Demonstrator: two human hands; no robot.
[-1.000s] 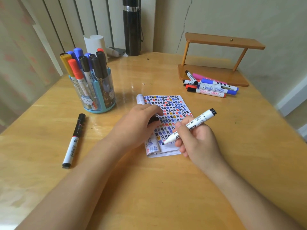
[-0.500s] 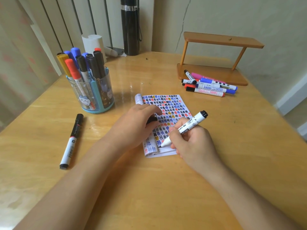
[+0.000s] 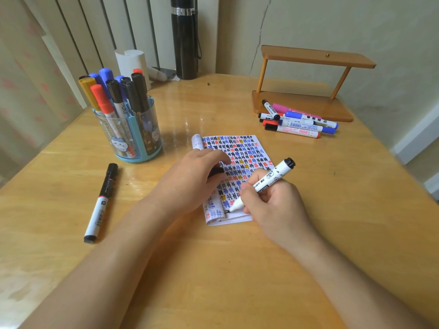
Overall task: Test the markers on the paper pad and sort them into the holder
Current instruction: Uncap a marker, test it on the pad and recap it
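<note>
Head view tells me the job is well past its middle. The holder (image 3: 133, 141), toward the far left corner of the bench (image 3: 213, 269), stands packed with upright markers (image 3: 114, 96). The paper pad (image 3: 240, 155) in the middle of the bench is covered almost to its near edge with coloured test marks. By my judgement, three lots are left. A pile of pens (image 3: 300, 125) lies against the foot of the wooden rack (image 3: 304, 112) near the far right corner. One loose pen (image 3: 101, 203) lies alone near the left edge. The third is the one being tested right now.

My read of the hands: the right hand (image 3: 275, 207) grips a white marker (image 3: 269, 179), its fingers (image 3: 248, 187) curled round the barrel in a writing hold. The tip is down on the last bare strip at the pad's near edge, and the black butt end points up and away to the right. The left hand (image 3: 190, 179) lies palm down on the pad's left side, pinning it flat. Its fingers bend over a small black piece (image 3: 216, 172) that I take to be the cap, though most of it is hidden. Both forearms reach in from the near edge.
</note>
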